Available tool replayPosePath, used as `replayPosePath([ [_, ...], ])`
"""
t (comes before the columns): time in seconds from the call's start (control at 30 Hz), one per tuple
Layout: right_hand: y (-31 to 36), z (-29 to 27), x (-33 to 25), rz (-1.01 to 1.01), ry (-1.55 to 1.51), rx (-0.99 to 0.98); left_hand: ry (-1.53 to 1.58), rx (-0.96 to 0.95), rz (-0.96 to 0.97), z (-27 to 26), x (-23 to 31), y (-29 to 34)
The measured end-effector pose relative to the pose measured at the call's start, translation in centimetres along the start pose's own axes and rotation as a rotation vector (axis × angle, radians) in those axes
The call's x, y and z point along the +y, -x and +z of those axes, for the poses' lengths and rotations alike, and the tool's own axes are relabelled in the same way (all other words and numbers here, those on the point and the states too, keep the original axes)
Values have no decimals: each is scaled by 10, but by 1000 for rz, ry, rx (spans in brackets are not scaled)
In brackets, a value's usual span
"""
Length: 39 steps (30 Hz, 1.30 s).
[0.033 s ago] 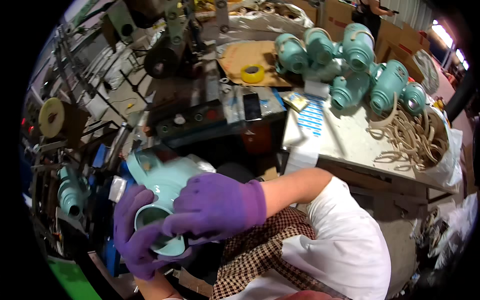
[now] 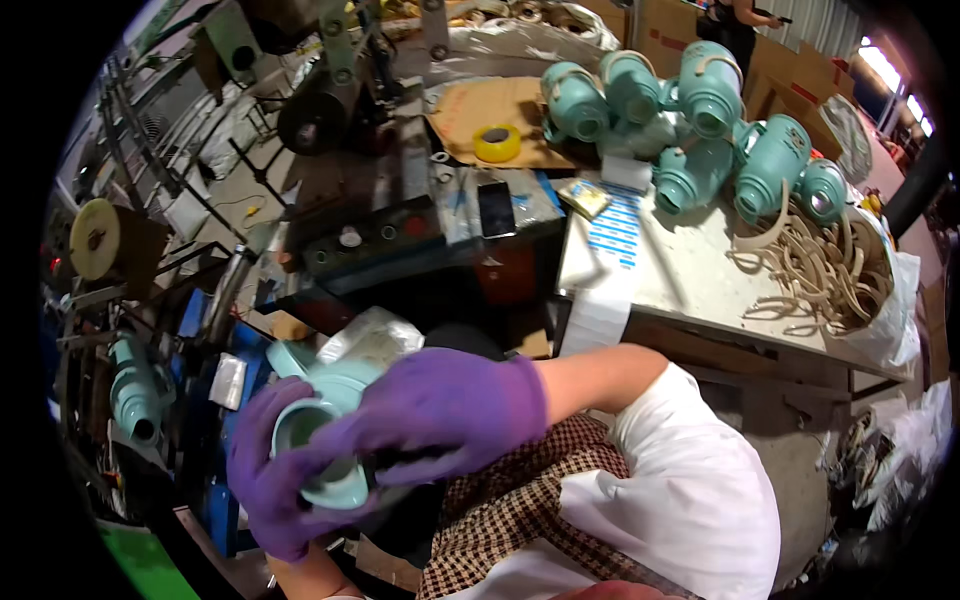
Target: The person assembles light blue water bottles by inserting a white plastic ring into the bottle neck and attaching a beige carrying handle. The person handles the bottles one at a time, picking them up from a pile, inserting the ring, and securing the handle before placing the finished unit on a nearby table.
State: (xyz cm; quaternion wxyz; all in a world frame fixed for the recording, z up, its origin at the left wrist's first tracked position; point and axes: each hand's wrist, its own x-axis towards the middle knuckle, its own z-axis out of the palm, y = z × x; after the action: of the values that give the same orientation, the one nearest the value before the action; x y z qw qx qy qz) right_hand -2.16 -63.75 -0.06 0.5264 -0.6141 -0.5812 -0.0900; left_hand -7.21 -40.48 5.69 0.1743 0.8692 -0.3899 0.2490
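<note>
In front of me, at lower left, is a light turquoise thermos flask shell, its round open mouth turned toward me. My left hand, in a purple glove, wraps around the left and near side of the mouth and grips it. My right hand, gloved alike, lies over the right side of the neck, fingers bent across the opening. Its fingertips are partly hidden, and I cannot tell whether they reach inside. A silvery plastic wrapping shows just behind the flask.
Several turquoise flasks stand and lie on the white table at right, beside a bag of beige straps. Yellow tape and a phone lie ahead. Another flask sits among metal frames at left.
The flask's body has dropped and tipped away, so less of it shows and the silvery wrapping behind is uncovered. My right hand has shifted slightly right; the left stays on the mouth.
</note>
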Motion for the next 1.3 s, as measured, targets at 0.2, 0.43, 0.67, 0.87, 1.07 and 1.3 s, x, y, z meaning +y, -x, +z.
replayPosePath([
  [0.2, 212, -61, 4, 870, 378, 1007, 702, 96, -714, 45, -131, 89],
  [0.43, 559, -204, -49, 1170, 169, 2230, 1127, 222, -1021, 139, -264, 219],
  [0.67, 580, -247, -57, 712, 145, 1727, 1022, 81, -837, 220, -241, 173],
  [0.87, 480, -248, -22, 979, 1176, 950, 389, 10, -296, 205, -202, 137],
  [1.07, 119, -65, 41, 557, -216, 913, 997, 209, -996, 165, -161, 121],
  [1.3, -16, 75, 120, 757, -1010, 583, 977, 196, -558, 120, -146, 130],
])
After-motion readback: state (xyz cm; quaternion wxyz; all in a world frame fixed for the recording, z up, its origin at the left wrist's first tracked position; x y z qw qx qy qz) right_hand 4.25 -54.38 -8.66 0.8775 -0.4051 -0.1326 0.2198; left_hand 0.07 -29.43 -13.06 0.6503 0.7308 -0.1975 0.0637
